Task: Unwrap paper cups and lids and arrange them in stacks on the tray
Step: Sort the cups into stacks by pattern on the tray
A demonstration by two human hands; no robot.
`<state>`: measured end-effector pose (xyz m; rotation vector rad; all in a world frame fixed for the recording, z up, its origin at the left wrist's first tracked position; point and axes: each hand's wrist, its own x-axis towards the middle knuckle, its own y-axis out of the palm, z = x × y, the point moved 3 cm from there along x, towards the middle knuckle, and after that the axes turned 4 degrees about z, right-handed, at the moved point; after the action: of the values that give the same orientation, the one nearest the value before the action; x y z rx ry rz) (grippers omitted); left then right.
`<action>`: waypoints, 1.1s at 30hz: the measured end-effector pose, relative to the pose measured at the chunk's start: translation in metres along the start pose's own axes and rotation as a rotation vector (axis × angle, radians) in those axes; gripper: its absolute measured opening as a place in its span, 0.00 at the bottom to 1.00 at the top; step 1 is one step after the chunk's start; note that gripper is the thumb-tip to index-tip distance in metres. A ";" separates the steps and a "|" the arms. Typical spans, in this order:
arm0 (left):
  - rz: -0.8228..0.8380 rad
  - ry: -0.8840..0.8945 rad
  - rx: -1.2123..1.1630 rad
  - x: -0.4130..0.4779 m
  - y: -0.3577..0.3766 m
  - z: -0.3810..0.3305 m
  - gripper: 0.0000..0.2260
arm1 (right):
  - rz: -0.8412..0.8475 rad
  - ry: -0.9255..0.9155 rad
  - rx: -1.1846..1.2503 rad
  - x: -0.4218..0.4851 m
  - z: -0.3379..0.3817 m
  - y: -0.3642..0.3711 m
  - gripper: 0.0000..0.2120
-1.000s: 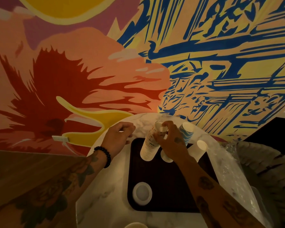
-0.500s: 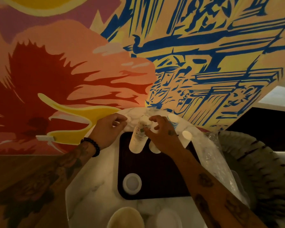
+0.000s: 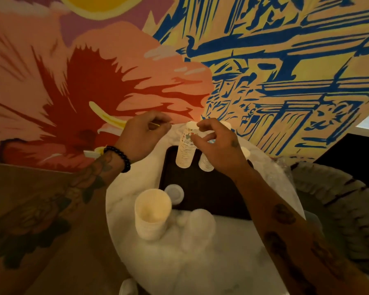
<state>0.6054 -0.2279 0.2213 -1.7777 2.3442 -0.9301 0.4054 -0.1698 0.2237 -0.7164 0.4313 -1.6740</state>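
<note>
My left hand hovers over the far edge of the marble table, fingers curled with the tips together — whether they pinch anything I cannot tell. Just right of it the tall cup stack stands on the far left corner of the dark tray — long axis near vertical, narrow end up. My right hand pinches its top, other fingers half-curled

On the dark tray stand a tall cup stack and a shorter stack. The right hand pinches the tall stack's top. The left hand is curled just beside it; what it holds is unclear. A lid lies on the tray, and another cup stack stands on the marble surface.
</note>
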 end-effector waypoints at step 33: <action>0.040 -0.553 -0.112 -0.237 0.048 0.079 0.22 | 0.427 0.485 0.133 -0.201 -0.050 0.144 0.31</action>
<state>0.6741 -0.0428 0.0615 -1.7300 2.0868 -0.2494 0.5002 -0.0125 0.0499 -0.0947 0.7483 -1.4372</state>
